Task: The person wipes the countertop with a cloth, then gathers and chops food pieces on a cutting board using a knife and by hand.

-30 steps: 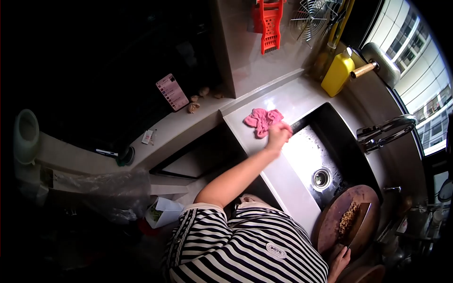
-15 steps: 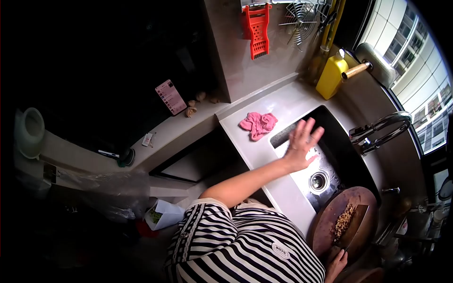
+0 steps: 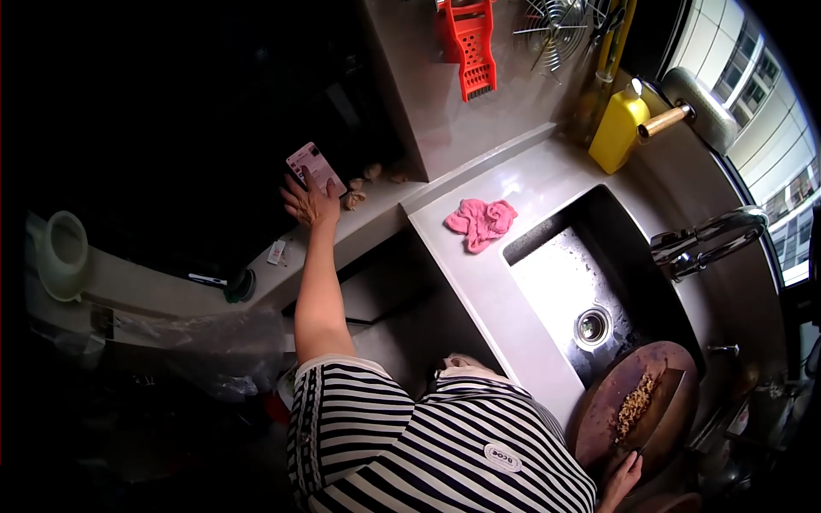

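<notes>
My left hand (image 3: 315, 205) reaches out to a phone (image 3: 305, 156) with a lit screen on the ledge at the left. Its fingers are spread, and one lies over the screen; whether it presses is hard to tell. Low on the right, my right hand (image 3: 623, 480) is closed round the handle of a cleaver (image 3: 664, 409). The cleaver's broad blade rests along a heap of finely chopped food (image 3: 634, 407) on a round wooden cutting board (image 3: 595, 415). That board overlaps the near end of the sink (image 3: 547, 291).
A pink cloth (image 3: 481, 224) lies crumpled beside the sink, with a chrome faucet (image 3: 714, 231) opposite. Behind stands a yellow bottle (image 3: 618, 132). A red grater (image 3: 475, 53) hangs on the wall. Garlic bulbs (image 3: 356, 198) sit near the phone.
My left hand has swung left from above the sink to the phone. My right hand still holds the cleaver on the board. The view has shifted slightly.
</notes>
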The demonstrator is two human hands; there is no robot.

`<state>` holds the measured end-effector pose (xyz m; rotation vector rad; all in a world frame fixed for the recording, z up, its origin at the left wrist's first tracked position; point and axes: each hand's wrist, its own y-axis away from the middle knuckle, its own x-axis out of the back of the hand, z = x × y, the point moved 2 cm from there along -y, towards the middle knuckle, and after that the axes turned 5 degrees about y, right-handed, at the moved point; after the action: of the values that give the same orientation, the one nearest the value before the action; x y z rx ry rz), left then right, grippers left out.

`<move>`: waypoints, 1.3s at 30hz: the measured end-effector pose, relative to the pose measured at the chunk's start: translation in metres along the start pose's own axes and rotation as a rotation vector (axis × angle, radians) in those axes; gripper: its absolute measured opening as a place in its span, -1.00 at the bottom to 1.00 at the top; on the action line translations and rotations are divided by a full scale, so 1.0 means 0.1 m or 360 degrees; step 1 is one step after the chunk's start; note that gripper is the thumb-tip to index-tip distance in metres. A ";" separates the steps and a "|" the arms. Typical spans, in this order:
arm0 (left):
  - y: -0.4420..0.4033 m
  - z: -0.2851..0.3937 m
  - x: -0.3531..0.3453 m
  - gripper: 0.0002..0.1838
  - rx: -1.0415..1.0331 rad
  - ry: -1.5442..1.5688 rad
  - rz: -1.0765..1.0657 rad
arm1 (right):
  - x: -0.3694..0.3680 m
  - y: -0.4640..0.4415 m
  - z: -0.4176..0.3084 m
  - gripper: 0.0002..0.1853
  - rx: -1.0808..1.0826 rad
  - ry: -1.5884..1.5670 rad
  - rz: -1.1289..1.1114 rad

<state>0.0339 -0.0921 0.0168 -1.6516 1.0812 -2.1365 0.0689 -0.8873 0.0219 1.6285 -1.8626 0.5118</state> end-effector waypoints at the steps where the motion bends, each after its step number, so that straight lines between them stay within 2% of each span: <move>1: 0.05 -0.02 -0.01 -0.43 -0.0042 0.0040 0.0023 | 0.00 0.01 -0.03 -0.67 0.0000 0.0042 0.0003; 6: 0.48 -0.06 -0.02 -0.72 -0.0126 0.0368 0.0110 | -0.04 0.00 -0.02 -0.68 0.0098 0.0000 0.0043; 7: 0.54 -0.09 -0.06 -0.80 -0.0060 0.0452 0.0132 | -0.04 0.00 -0.03 -0.68 0.0133 -0.0007 0.0061; 10: 0.65 -0.18 -0.11 -0.83 0.0109 0.0502 0.0091 | -0.03 0.01 -0.07 -0.68 0.0101 0.0017 -0.0002; 14: 0.57 -0.26 -0.16 -0.65 0.0169 0.0527 0.0130 | -0.03 0.01 -0.05 -0.68 0.0106 0.0048 0.0016; 17: 0.36 -0.37 -0.17 -0.46 0.0054 0.0483 0.0188 | -0.03 0.02 -0.06 -0.68 0.0105 0.0092 0.0021; 21: 0.08 -0.33 0.00 -0.34 -0.0066 0.0193 0.0065 | -0.03 0.00 0.01 -0.67 0.0143 0.0185 0.0050; 31: -0.14 -0.17 0.12 -0.34 -0.0103 0.0074 0.0127 | -0.02 0.00 -0.04 -0.66 0.0153 0.0188 0.0001; 34: -0.17 -0.16 0.10 -0.35 -0.0063 -0.0010 0.0007 | -0.02 0.02 -0.12 -0.66 0.0132 0.0232 0.0028; 39: -0.09 -0.14 0.07 -0.37 -0.0136 0.0259 0.0356 | -0.05 0.01 -0.03 -0.65 0.0175 0.0231 0.0072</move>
<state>0.0213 -0.0847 0.0268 -1.3349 1.3521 -2.1323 0.0687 -0.8818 0.0211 1.5774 -1.7950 0.7439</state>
